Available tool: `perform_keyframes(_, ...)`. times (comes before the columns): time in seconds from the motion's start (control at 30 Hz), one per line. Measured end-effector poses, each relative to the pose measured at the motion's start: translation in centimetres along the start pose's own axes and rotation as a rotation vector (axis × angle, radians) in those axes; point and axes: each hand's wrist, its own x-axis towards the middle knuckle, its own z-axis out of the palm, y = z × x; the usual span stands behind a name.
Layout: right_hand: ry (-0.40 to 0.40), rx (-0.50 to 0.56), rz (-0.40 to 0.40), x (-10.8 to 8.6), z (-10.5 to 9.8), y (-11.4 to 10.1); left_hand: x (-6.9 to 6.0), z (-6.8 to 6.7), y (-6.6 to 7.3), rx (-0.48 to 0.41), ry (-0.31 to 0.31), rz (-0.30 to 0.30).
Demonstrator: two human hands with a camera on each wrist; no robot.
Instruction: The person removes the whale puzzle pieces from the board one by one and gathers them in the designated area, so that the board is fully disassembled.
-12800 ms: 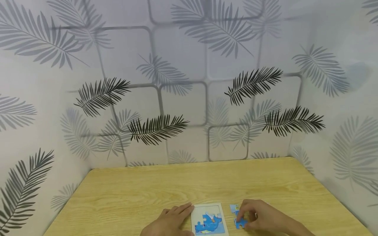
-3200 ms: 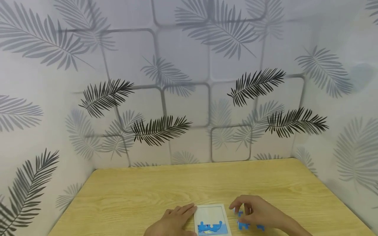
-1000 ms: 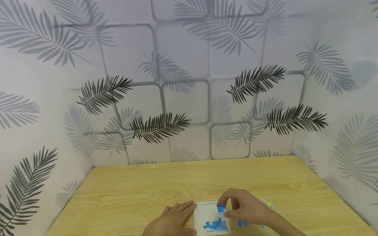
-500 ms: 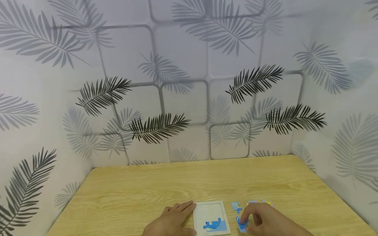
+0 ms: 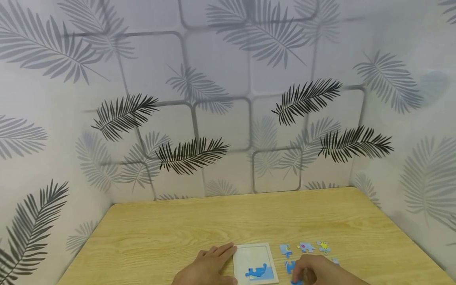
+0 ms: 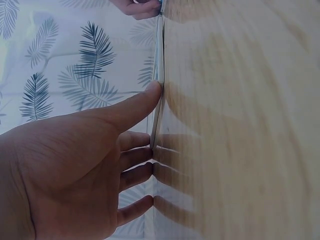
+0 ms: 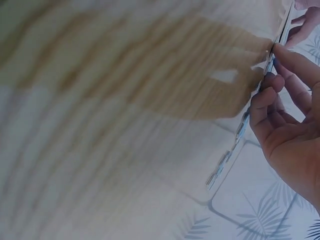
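Observation:
My left hand (image 5: 208,266) rests at the left edge of a white puzzle tray (image 5: 246,250), its fingers extended; the left wrist view shows the thumb (image 6: 137,105) touching the tray's side. In the tray's lower right lie joined blue puzzle pieces (image 5: 259,272). Right of the tray, my right hand (image 5: 318,269) is low over the table, thumb and finger pinching a blue puzzle piece (image 5: 297,282) at the bottom of the head view. Just above it lies another blue piece (image 5: 290,267). The right wrist view shows the hand (image 7: 290,130) bent at table level.
More loose pieces lie right of the tray: a light blue one (image 5: 285,250), one with a pink swirl (image 5: 306,247) and one with a yellow sun (image 5: 324,247). A further piece (image 5: 335,261) shows beside the right hand. The wooden table (image 5: 171,225) meets a leaf-patterned wall (image 5: 221,170).
Earlier more pieces filled the tray; several now lie on the table to its right. My right hand has moved from over the tray right and toward me. The left hand has stayed.

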Motion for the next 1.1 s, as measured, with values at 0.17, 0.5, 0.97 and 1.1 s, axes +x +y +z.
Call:
perform_keyframes(0.17, -0.004, 0.135, 0.049, 0.1, 0.0, -0.6, -0.2, 0.0, 0.1, 0.016, 0.01, 0.017)
perform_keyframes(0.5, 0.065, -0.113, -0.097, 2.6, 0.7, -1.1, -0.2, 0.1, -0.1, -0.002, -0.007, 0.004)
perform_keyframes(0.97, 0.029, -0.053, -0.032, 7.4, 3.2, -2.0, 0.3, 0.7, -1.0, -0.02, 0.033, 0.022)
perform_keyframes(1.1, 0.039, -0.112, 0.021, 8.5, 4.1, -2.5, 0.8, 1.5, -2.0, -0.028, 0.048, 0.052)
